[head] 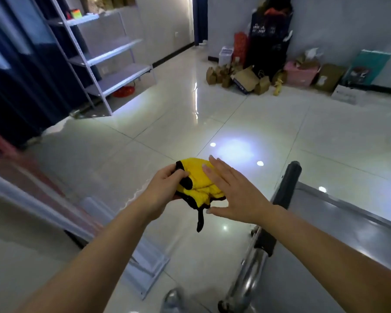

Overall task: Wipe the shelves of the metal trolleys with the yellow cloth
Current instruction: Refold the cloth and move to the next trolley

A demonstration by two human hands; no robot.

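The yellow cloth with its black trim is bunched up in mid-air over the tiled floor, a black loop hanging below it. My left hand grips its left side from underneath, thumb pressed on a black corner. My right hand lies flat against the cloth's right side, fingers spread and straight. A metal trolley fills the lower right; its grey shelf top and dark handle post are just right of my right wrist. Another metal surface lies blurred at the lower left.
A white shelving rack stands at the back left by dark curtains. Boxes, paper bags, a pink basket and black crates are piled along the far wall. Glossy floor tiles stretch across the middle.
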